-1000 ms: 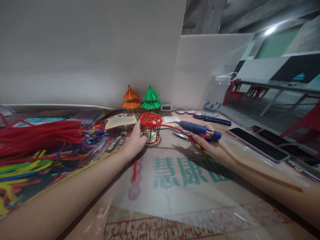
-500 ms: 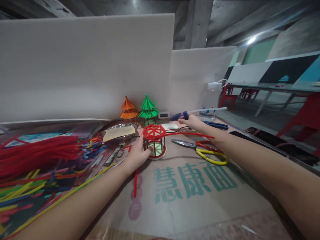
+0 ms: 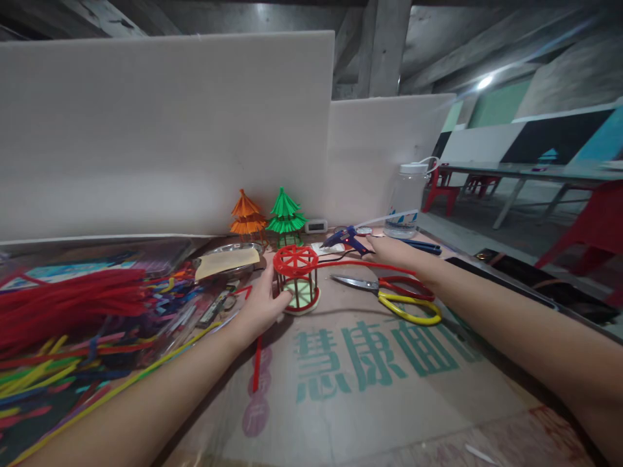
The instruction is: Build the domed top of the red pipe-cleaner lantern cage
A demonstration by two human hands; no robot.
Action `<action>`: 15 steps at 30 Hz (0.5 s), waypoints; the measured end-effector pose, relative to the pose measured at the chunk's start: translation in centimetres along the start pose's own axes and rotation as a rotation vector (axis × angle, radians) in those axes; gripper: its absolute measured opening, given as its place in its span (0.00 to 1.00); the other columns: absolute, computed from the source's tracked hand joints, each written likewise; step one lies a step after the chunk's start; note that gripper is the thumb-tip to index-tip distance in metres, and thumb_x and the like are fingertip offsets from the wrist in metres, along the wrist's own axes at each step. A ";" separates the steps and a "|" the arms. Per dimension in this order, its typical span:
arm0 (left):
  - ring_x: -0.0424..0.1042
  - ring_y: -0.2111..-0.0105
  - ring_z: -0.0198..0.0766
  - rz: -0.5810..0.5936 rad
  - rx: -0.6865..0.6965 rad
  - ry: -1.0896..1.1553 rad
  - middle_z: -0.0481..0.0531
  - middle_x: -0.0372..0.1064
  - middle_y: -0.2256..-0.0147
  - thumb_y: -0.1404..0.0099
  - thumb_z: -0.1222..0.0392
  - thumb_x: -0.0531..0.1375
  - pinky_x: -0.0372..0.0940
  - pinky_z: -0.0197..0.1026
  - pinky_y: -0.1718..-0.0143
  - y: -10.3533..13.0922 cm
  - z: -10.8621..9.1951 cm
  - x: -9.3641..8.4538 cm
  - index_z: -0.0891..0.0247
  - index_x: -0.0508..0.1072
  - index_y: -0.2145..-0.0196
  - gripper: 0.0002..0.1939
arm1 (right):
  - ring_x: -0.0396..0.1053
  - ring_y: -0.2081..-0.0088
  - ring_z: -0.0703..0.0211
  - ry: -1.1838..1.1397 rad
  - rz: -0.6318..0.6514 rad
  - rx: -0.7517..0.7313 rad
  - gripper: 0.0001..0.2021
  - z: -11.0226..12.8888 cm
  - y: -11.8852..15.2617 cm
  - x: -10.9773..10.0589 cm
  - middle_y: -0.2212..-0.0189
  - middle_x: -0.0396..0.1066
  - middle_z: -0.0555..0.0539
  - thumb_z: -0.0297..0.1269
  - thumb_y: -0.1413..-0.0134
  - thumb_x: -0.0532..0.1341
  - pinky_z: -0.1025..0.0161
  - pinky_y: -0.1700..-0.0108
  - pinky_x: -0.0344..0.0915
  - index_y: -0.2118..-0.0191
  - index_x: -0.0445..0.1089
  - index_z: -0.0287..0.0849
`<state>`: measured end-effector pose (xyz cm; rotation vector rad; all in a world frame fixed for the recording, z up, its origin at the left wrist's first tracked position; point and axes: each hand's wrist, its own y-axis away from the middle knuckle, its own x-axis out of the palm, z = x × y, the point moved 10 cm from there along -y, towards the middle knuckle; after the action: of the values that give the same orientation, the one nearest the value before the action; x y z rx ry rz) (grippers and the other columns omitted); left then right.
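Observation:
My left hand (image 3: 267,299) grips the left side of a small round cage (image 3: 296,261) of red pipe cleaner, thumb in front. Its red spoked top sits on dark upright posts over a pale round base. A long red pipe cleaner (image 3: 365,264) runs rightward from the top. Beyond it, my right hand (image 3: 384,254) is at the handle end of a blue glue gun (image 3: 346,239), whose nozzle points left and whose white glue stick sticks out behind. This hand's fingers are mostly hidden, so whether they still grip is unclear. Scissors (image 3: 384,295) with red and yellow handles lie below my right forearm.
Orange (image 3: 247,213) and green (image 3: 286,211) tiered pipe-cleaner towers stand at the back by a white panel (image 3: 165,130). A clear bottle (image 3: 405,201) stands back right. Bundles of red pipe cleaners (image 3: 73,301) and coloured scraps fill the left. A metal dish (image 3: 228,259) holds yellowish paper.
My right hand has shifted from round the glue gun to its handle end, and the gun now shows whole, lower and tilted. My left hand keeps its grip on the red cage.

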<state>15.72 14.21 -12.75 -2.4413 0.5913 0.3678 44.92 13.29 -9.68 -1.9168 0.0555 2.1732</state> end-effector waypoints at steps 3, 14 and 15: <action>0.66 0.36 0.50 0.017 -0.015 0.035 0.59 0.62 0.34 0.40 0.64 0.58 0.65 0.53 0.37 0.1 -0.1 -0.3 0.59 0.50 0.29 0.43 | 0.76 0.58 0.37 0.083 0.024 0.006 0.10 -0.3 1.7 -2.0 0.61 0.79 0.31 0.37 0.46 0.66 0.53 0.59 0.66 0.62 0.80 0.36; 0.70 0.40 0.52 0.021 0.011 -0.017 0.63 0.62 0.35 0.41 0.51 0.70 0.67 0.54 0.39 0.8 -1.3 0.5 0.57 0.48 0.29 0.50 | 0.72 0.68 0.54 -0.122 -0.276 -0.345 0.12 8.1 9.4 -11.1 0.68 0.78 0.46 0.44 0.36 0.58 0.61 0.68 0.59 0.64 0.76 0.45; 0.71 0.41 0.52 -0.006 0.035 -0.056 0.66 0.60 0.34 0.40 0.49 0.69 0.69 0.55 0.41 0.8 -1.4 0.4 0.59 0.46 0.29 0.51 | 0.73 0.67 0.54 -0.135 -0.268 -0.383 0.11 9.3 10.3 -10.9 0.67 0.79 0.46 0.44 0.36 0.59 0.61 0.67 0.59 0.63 0.75 0.46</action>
<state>15.79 12.61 -12.16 -2.3907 0.5612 0.4183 34.94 3.36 0.90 -1.8190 -0.6464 2.2367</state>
